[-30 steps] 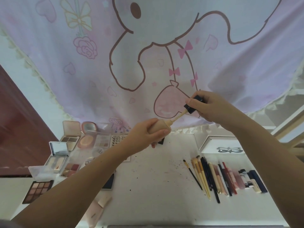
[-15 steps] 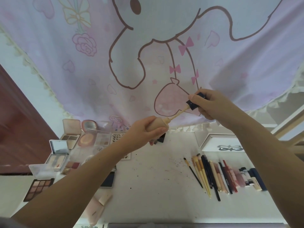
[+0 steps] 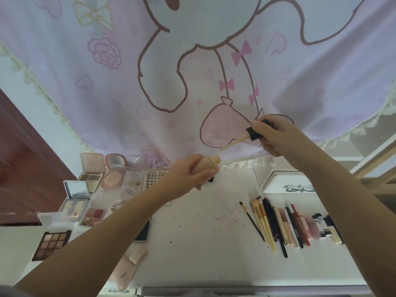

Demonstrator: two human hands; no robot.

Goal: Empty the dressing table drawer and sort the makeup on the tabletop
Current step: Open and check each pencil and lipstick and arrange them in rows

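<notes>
My left hand [image 3: 188, 172] grips a beige foundation bottle [image 3: 211, 165] above the white tabletop [image 3: 199, 239], its open neck pointing up and right. My right hand [image 3: 276, 136] pinches the bottle's black cap [image 3: 254, 133]. A thin beige applicator wand [image 3: 234, 142] sticks out of the cap, fully clear of the bottle, its tip a short way above the neck. Several open eyeshadow and blush palettes [image 3: 92, 194] lie at the left of the table. A row of brushes, pencils and lip tubes [image 3: 287, 224] lies at the right.
A pink cartoon-print curtain [image 3: 192, 71] hangs behind the table. A white box [image 3: 287, 181] stands at the back right. A brown eyeshadow palette [image 3: 52, 244] lies near the left edge, pink tubes [image 3: 130, 266] near the front. Dark specks dot the tabletop's middle.
My right hand has pulled the cap up and to the right, drawing the wand fully out of the bottle. My left hand holds the bottle in about the same place.
</notes>
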